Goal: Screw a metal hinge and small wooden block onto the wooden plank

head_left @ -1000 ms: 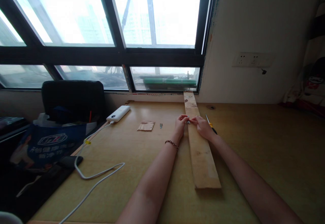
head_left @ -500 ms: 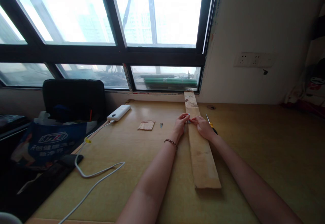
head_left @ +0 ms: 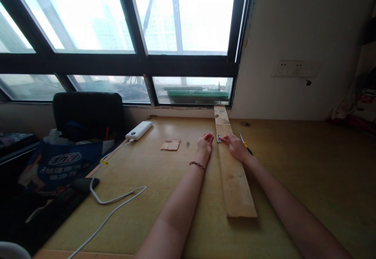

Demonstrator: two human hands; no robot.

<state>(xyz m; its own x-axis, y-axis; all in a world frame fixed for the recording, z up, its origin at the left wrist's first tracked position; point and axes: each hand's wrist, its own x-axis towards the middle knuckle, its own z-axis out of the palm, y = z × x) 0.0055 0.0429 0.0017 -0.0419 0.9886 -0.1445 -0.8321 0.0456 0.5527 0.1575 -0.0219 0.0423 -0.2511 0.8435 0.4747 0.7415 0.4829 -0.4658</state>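
Note:
A long wooden board point(head_left: 236, 180) lies lengthwise on the table. At its left edge sits a small silvery metal piece point(head_left: 219, 138), too small for me to make out its exact kind. My right hand point(head_left: 234, 146) rests over the board, its fingertips pinched at that piece. Just left of the board is my left hand point(head_left: 205, 144), palm turned up and fingers loosely curled apart, with nothing visible in it. A few screws point(head_left: 187, 144) lie left of that hand, beside a thin wooden square point(head_left: 170, 144). To the right of the board is a screwdriver point(head_left: 245, 144) with a yellow and black handle, partly hidden by my right hand.
A white power bank point(head_left: 139, 130) lies at the table's left edge, its white cable point(head_left: 117, 200) looping toward me. Left of the table stand a black chair point(head_left: 88, 112) and a blue bag point(head_left: 64, 161). The window and wall bound the table point(head_left: 293, 165) at the back.
My left hand has let go of the metal piece and drawn back slightly left off the board, turning palm up. The right hand stays at the piece, which now shows more fully.

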